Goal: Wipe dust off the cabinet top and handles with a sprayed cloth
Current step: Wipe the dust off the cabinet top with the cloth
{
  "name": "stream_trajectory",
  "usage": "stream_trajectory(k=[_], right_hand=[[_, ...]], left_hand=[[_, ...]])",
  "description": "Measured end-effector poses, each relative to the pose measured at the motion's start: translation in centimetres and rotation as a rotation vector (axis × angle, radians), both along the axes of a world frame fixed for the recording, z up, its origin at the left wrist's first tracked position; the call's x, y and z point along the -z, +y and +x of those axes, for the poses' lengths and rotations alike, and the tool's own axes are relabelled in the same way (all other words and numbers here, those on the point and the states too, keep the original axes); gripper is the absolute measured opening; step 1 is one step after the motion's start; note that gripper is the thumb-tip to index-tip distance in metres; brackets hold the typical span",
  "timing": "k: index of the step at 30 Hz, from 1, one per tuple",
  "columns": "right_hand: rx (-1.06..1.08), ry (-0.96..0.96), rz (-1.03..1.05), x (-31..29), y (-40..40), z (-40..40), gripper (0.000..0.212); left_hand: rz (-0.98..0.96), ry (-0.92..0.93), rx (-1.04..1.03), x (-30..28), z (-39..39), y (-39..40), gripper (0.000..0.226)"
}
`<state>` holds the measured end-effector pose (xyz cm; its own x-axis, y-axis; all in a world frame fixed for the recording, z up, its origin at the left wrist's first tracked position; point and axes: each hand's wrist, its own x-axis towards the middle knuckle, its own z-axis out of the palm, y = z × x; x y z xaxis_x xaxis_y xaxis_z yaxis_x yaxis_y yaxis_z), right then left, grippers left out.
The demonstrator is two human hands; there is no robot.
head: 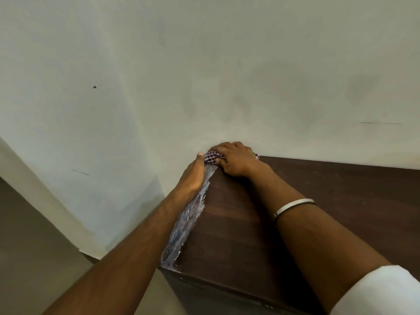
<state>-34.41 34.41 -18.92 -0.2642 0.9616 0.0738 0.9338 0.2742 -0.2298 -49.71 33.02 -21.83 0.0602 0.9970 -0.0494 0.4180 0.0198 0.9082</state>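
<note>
While the right hand (236,159) presses its fingers over the checked cloth (210,157) at the cabinet top (284,201)'s far left corner, the flat, empty left hand (193,176) should steady; drag the cloth near along the streaked edge.

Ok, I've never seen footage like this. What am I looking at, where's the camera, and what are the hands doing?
No machine here: a person wears a camera on the head, looking forward and down along both arms. The brown surface is the cabinet top, set against a pale wall. The right hand presses a checked cloth into the top's far left corner. The left hand lies flat along the left edge, which looks whitish and streaked. A bangle sits on the right wrist.
</note>
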Motion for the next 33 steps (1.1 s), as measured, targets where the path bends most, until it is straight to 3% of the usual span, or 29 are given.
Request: stream_trajectory(k=[8,19,24,27,33], right_hand=[[-0.013,0.028,0.016,0.4,0.1,0.7,0.045],[-0.053,0.029,0.026,0.5,-0.2,-0.1,0.045],[-0.006,0.014,0.028,0.1,0.0,-1.9,0.046],[-0.076,0.037,0.036,0.5,-1.2,-2.4,0.046],[-0.056,0.052,0.018,0.3,-2.0,-1.7,0.044]], left_hand=[[-0.046,-0.030,-0.081,0.1,-0.4,-0.3,0.076],[-0.062,0.072,-0.190,0.5,-0.7,-0.1,0.081],[-0.114,-0.152,-0.195,0.0,-0.6,-0.6,0.085],[-0.206,-0.375,-0.218,-0.7,-1.0,-1.1,0.069],[-0.268,-0.398,-0.113,1.7,-3.5,-3.2,0.066]])
